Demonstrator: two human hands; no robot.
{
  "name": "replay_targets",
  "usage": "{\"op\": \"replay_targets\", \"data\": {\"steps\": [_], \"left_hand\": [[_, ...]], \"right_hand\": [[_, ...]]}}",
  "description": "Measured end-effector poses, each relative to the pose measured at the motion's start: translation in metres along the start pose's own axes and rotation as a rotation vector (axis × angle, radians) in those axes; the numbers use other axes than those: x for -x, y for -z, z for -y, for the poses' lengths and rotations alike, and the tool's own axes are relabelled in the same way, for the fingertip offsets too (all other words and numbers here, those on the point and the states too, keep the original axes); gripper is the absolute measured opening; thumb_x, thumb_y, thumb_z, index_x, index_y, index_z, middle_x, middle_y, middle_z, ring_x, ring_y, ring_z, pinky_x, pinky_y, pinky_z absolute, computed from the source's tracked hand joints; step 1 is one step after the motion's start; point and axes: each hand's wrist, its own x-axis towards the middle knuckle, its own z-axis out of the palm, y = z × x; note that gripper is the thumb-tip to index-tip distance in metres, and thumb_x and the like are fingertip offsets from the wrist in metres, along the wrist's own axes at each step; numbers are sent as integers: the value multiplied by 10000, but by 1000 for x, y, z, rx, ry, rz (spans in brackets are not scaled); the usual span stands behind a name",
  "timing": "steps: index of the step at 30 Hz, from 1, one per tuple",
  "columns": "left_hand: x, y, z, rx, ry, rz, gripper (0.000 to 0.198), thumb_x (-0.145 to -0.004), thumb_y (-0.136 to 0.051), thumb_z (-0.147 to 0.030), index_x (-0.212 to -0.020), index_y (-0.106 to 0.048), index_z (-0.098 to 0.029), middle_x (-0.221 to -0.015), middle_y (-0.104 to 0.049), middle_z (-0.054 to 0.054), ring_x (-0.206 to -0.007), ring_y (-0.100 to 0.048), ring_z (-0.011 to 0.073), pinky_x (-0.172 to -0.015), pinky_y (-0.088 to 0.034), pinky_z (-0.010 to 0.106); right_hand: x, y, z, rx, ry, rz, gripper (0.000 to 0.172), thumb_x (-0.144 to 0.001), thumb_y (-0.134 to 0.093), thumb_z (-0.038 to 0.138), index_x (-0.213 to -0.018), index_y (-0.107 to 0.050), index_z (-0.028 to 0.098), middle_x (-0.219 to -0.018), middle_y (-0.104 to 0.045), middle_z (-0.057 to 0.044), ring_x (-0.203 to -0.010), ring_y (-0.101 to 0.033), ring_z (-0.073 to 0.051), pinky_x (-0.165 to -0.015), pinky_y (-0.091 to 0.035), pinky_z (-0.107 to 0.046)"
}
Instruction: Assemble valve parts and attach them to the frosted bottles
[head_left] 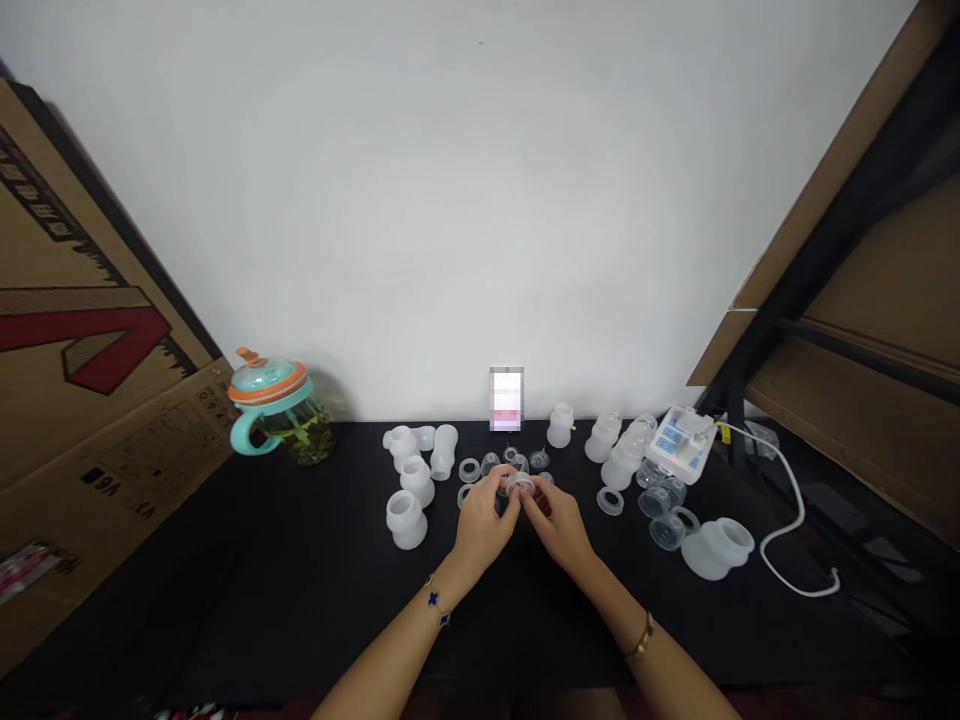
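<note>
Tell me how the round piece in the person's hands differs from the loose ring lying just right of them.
The round piece is held up in the fingers of the left hand and right hand; the ring lies on the black table, untouched.
Fingers partly cover the round piece, while the ring is fully in view, with its open middle showing.
Both are pale, see-through-looking and circular.

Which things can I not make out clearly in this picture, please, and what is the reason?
- Head view: the underside of the translucent piece, covered by the left hand and right hand.
- Head view: the panel near the wall, blurred into blocks.
- Head view: writing on the white box, too small.
- Head view: the cardboard box, cut off by the left edge.
</note>
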Motion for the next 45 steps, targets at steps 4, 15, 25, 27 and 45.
{"op": "replay_targets", "data": {"steps": [4, 15, 25, 27, 45], "left_hand": [[0, -2, 2, 0, -11, -14, 188, -932, -525, -225, -1112, -579, -239, -1027, -733, 44, -963, -696, 227, -848, -531, 362], [2, -4, 4, -90, -50, -29, 200, -931, -526, -231, -1120, -590, -239, -966, -712, 31, -897, -677, 217, -838, -531, 365], [3, -7, 6, -137, -74, -52, 183, -945, -504, -228, -1106, -591, -244, -980, -721, 29, -901, -680, 222, -841, -531, 374], [3, -6, 5, -142, -75, -54, 187, -943, -503, -219, -1106, -591, -245, -977, -723, 29, -902, -681, 222, -845, -531, 375], [2, -3, 5, -154, -81, -19, 231, -957, -497, -214, -1153, -617, -238, -1010, -743, 37, -875, -673, 220, -840, -510, 387]], "right_hand": [[1, -1, -1, 2, -14, -4, 274, -973, -505, 427, -1011, -669, 212, -749, -676, -8, -616, -598, -161, -555, -421, -240], [0, 0, 0, 13, 0, 2, 236, -956, -526, 397, -981, -667, 209, -744, -679, -11, -610, -596, -162, -571, -426, -250], [1, 0, 2, 49, -9, -1, 248, -956, -513, 406, -951, -665, 210, -745, -680, -15, -624, -603, -171, -585, -421, -257], [1, 0, 2, 57, -12, -2, 250, -956, -513, 409, -949, -663, 209, -738, -676, -14, -619, -600, -171, -581, -420, -255], [1, -2, 0, 90, 13, -20, 265, -966, -507, 421, -922, -661, 210, -714, -659, -2, -600, -589, -156, -571, -409, -241]]}}
